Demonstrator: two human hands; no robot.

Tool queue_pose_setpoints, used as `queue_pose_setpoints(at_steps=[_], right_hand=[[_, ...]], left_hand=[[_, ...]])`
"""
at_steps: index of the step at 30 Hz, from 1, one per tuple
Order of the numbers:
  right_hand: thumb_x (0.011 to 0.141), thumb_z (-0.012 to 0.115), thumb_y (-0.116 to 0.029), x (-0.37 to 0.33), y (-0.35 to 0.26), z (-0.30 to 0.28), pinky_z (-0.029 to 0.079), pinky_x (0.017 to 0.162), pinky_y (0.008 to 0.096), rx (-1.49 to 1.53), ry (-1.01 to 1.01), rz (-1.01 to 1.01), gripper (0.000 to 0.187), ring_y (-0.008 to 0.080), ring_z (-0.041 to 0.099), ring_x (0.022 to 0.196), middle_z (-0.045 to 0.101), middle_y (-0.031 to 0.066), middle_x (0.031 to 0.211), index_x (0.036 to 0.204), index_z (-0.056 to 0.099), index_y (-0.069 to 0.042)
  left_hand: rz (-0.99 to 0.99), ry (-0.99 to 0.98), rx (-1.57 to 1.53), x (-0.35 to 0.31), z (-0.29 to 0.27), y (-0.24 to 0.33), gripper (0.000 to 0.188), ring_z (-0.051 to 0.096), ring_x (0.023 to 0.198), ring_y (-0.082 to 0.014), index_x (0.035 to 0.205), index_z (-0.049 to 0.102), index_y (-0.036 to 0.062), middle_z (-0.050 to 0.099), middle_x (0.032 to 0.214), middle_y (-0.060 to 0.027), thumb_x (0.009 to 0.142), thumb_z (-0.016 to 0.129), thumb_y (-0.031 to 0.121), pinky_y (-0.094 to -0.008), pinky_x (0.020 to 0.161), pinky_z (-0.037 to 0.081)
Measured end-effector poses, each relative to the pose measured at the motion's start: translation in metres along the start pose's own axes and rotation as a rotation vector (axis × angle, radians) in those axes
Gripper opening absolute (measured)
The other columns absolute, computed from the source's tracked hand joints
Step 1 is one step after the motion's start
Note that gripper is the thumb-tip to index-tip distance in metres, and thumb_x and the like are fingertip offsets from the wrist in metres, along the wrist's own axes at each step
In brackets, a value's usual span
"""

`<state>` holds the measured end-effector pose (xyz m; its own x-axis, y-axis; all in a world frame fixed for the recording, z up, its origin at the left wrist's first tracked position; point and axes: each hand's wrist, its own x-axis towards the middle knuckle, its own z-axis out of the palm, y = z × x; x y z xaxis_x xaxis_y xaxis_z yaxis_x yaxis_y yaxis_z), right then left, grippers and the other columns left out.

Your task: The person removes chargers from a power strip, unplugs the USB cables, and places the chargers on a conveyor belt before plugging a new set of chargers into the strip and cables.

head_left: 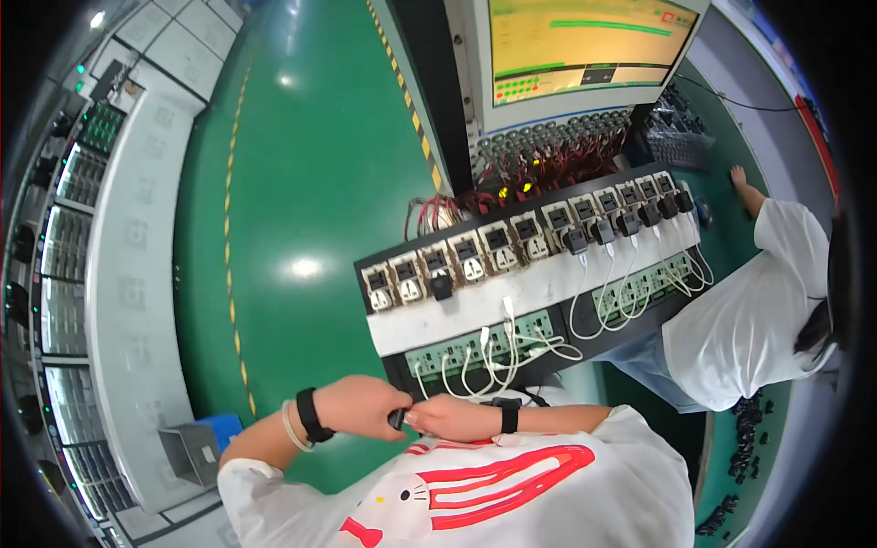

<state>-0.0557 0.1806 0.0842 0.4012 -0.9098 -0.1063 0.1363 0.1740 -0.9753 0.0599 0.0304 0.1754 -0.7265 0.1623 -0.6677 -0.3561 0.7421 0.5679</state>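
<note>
Black piece [396, 418], small and dark, is sitting between a person's two hands, just in front of the socket board [457, 321], by its near left corner. Left hand [365, 405] is curling its fingers closed around the piece, so only a bit of it is peeking out. Right hand [452, 418] is bending its fingers in and bringing the tips right up to the piece, but I can't tell if they are gripping it or just touching it. Both wrists are wearing black bands.

On the right half of the socket board, black blocks [574, 240] are sticking out of the sockets in a row, with white cords [585, 279] hanging from them. One lone black block [441, 286] is sitting in a socket on the left half. Along the near side of the socket board, more white cords are looping over a green circuit board [425, 360].

Behind the socket board, a screen [585, 46] is glowing yellow, and red wires [420, 216] are tangling below it. To the right of the socket board, a co-worker in a white shirt [744, 306] is resting one hand [738, 176] on a green counter [722, 119].
</note>
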Motion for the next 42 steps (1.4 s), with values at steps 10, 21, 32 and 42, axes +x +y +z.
queue_pose_setpoints(at_steps=[10,21,32,42], right_hand=[[0.094,0.045,-0.03,-0.024,0.037,-0.032,0.032,0.047,0.0239,0.317,0.453,0.187,0.033,0.0082,0.037,0.05,0.041,-0.0023,0.058,0.073,0.051,-0.007],[0.09,0.05,-0.029,-0.025,0.047,-0.133,0.046,0.07,0.0313,-0.612,0.624,0.146,0.029,0.0179,0.058,0.077,0.062,0.0063,0.084,0.098,0.061,-0.003],[0.093,0.044,-0.028,-0.048,-0.03,-0.129,0.038,0.061,0.0268,0.851,0.611,-0.38,0.027,0.0138,0.045,0.063,0.049,0.0027,0.069,0.09,0.054,-0.002],[0.092,0.046,-0.02,-0.055,-0.027,-0.125,0.033,0.058,0.0241,0.871,0.944,-0.305,0.019,0.0108,0.037,0.061,0.037,-0.0016,0.063,0.084,0.051,-0.003]], left_hand=[[-0.771,0.703,0.148,-0.131,-0.019,-0.149,0.028,0.061,0.062,-0.0303,0.074,0.062,0.0035,0.061,0.068,-0.0127,0.066,0.07,0.029,-0.0383,0.056,0.051],[0.222,1.042,-2.123,0.106,0.098,-0.131,0.021,0.056,0.076,-0.0221,0.107,0.043,0.0114,0.05,0.095,-0.0083,0.093,0.048,0.027,-0.0353,0.065,0.049],[-0.234,1.281,-0.599,0.141,0.06,-0.115,0.05,0.058,0.089,-0.0188,0.111,0.054,0.0026,0.056,0.103,-0.0091,0.068,0.076,0.012,-0.0294,0.073,0.049],[-0.278,1.114,-0.136,0.139,0.05,-0.136,0.06,0.056,0.096,-0.0313,0.123,0.051,0.0073,0.051,0.111,-0.0135,0.067,0.074,0.007,-0.0355,0.079,0.048]])
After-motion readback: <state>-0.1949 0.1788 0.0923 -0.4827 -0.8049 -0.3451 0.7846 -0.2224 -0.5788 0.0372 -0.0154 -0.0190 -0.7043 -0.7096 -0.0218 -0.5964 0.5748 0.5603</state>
